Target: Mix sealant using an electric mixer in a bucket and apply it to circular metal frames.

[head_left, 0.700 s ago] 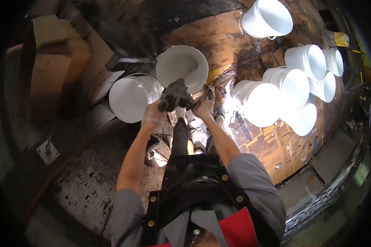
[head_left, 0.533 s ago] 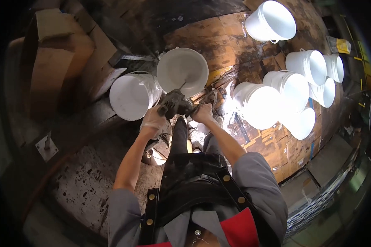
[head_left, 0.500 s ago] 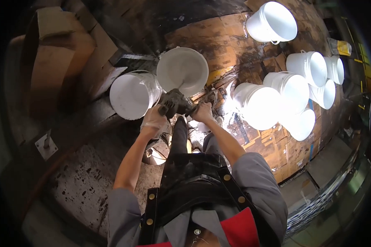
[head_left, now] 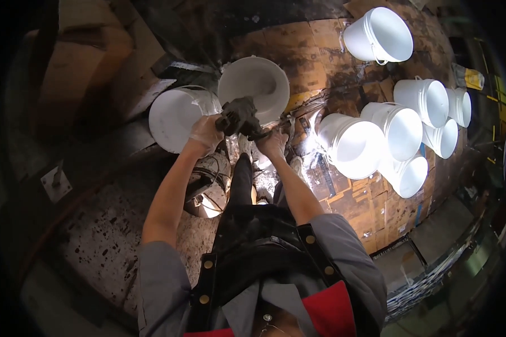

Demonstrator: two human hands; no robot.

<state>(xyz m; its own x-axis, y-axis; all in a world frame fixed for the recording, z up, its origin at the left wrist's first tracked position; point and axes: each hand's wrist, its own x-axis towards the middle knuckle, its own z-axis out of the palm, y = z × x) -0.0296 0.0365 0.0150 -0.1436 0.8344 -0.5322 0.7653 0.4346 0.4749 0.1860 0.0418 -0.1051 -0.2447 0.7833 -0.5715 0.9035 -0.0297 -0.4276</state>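
A dark, grimy hand-held power mixer [head_left: 240, 117] is held between my hands, over the near rim of a white bucket [head_left: 230, 84]. My left hand [head_left: 206, 133], in what looks like a thin whitish glove, is closed around the handle on its left side. My right hand [head_left: 272, 144] grips the handle on the right. The mixer's body hides its lower end, so I cannot tell how deep it reaches. Left of that bucket stands another white bucket [head_left: 171, 121], close to my left hand, with a crumpled clear liner on its rim.
Several white buckets [head_left: 357, 147] stand brightly lit at the right, with a single bucket [head_left: 385, 36] farther back. Stained cardboard [head_left: 371, 216] covers the floor. A cardboard box [head_left: 76, 73] fills the far left. A dirty container [head_left: 213, 168] sits below my left hand.
Both hands and the mixer have risen slightly in the picture, away from me. My right hand has shifted a little left. The buckets at the right appear slightly shifted with the view.
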